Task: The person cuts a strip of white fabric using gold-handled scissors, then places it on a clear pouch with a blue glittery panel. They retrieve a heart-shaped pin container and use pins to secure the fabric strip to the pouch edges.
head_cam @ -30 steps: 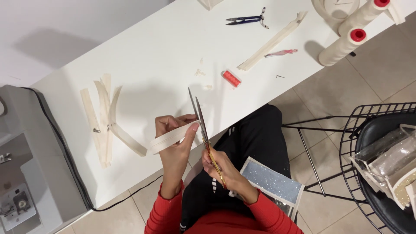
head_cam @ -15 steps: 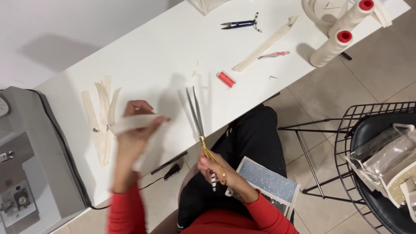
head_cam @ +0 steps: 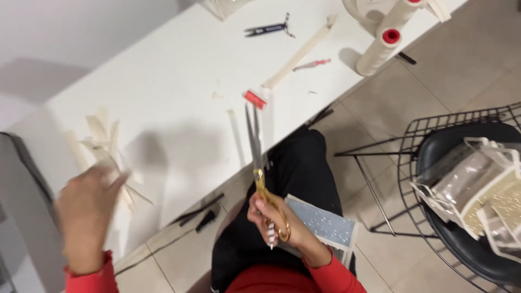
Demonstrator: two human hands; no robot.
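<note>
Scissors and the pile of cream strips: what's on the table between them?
In the head view, between the scissors and the strip pile, one loose cream strip lies near the blades; the rest is bare white table.

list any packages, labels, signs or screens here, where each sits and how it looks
Clear plastic bags with white edging: piled on the black wire chair at right, boxy and see-through, pale contents.
Flat grey-blue rectangular card or packet with white dots: on the person's lap, beside the right hand.
No signs or screens show.

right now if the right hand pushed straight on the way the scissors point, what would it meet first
Probably the small red piece on the white table: the right hand aims the scissors up toward it, though depth is unclear.
</note>
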